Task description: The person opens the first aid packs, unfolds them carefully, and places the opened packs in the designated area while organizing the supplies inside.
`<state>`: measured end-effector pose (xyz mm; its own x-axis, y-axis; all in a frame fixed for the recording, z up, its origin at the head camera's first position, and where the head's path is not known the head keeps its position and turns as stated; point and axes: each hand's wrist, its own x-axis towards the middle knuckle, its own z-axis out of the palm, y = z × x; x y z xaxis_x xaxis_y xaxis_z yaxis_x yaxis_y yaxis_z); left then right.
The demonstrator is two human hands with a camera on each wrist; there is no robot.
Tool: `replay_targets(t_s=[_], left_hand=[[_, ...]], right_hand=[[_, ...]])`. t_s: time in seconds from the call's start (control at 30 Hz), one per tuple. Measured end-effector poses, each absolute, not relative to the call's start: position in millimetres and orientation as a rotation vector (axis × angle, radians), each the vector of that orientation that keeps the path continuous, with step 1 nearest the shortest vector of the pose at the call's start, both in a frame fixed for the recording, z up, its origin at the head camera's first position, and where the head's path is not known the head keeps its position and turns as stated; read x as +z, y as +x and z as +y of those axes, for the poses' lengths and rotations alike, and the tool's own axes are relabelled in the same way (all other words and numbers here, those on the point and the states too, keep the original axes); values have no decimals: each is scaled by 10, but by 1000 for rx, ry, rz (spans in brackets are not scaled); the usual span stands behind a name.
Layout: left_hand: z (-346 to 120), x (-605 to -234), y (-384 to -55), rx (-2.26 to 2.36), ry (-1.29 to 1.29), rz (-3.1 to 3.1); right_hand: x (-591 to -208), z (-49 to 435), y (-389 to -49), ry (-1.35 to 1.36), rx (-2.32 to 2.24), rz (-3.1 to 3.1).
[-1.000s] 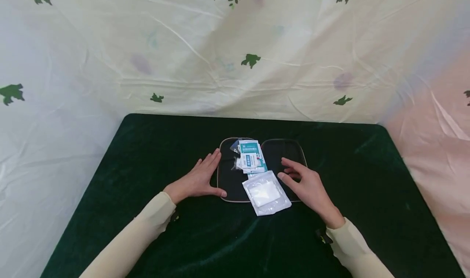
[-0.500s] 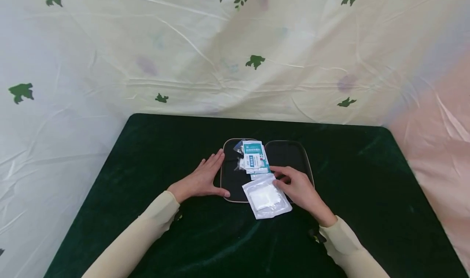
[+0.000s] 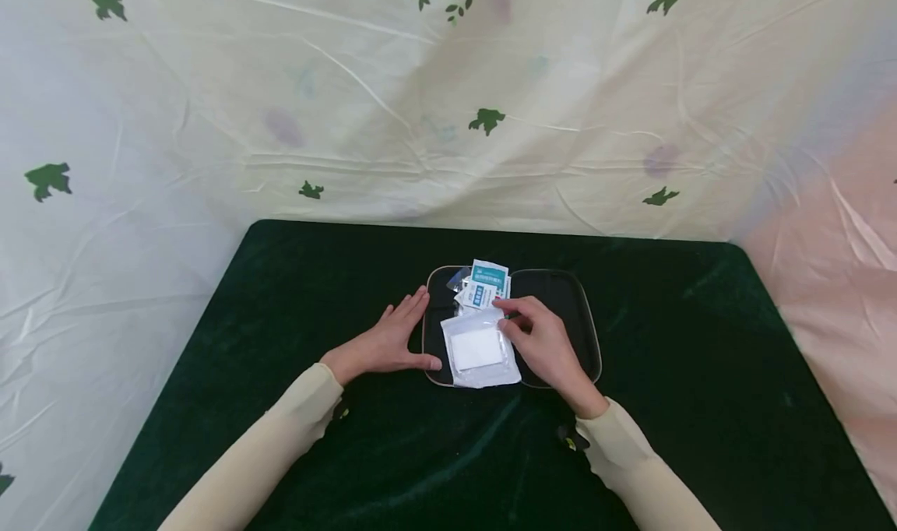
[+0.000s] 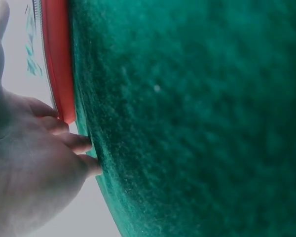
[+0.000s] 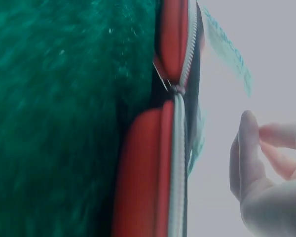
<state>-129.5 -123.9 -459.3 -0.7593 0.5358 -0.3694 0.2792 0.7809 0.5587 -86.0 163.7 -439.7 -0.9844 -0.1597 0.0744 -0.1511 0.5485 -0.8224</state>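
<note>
A zip-up case (image 3: 568, 313), black inside and red outside, lies unfolded on the table. My left hand (image 3: 388, 340) rests against its left edge, fingers straight and thumb spread over the near corner. With thumb and fingertips my right hand (image 3: 543, 340) pinches the upper right edge of a white gauze packet (image 3: 478, 350), which overlaps the near part of the left half. Behind it lie several teal-and-white packets (image 3: 489, 276). In the right wrist view the thumb and a finger of my right hand (image 5: 271, 163) meet above the case's red side (image 5: 143, 173).
A dark green velvet cloth (image 3: 336, 274) covers the table. A small clear plastic bag (image 3: 459, 279) sits at the back of the case's left half. Pale printed curtains (image 3: 392, 87) surround the table's back and sides. The zip (image 5: 176, 163) runs along the case's edge.
My right hand has come in from the right, taken hold of the gauze packet and shifted it up and left over the case. The teal-and-white packets have slid slightly back. My left hand stays.
</note>
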Motion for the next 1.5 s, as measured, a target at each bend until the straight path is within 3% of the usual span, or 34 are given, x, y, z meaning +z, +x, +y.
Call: replay_targets(t_s=[0.4, 0.7, 1.0, 1.5], left_hand=[[-1191, -4596, -1275, 621, 625, 2507], [-1191, -4569, -1250, 603, 615, 2541], [-1219, -4576, -1237, 584, 613, 2542], [-1171, -4615, -1212, 591, 625, 2529]], right_hand=[[-4429, 1367, -972, -292, -1389, 2822], [-4313, 1581, -1064, -288, -1319, 2855], [-4136, 1736, -1370, -239, -1315, 2792], [-4340, 1761, -1735, -183, -1169, 2716]])
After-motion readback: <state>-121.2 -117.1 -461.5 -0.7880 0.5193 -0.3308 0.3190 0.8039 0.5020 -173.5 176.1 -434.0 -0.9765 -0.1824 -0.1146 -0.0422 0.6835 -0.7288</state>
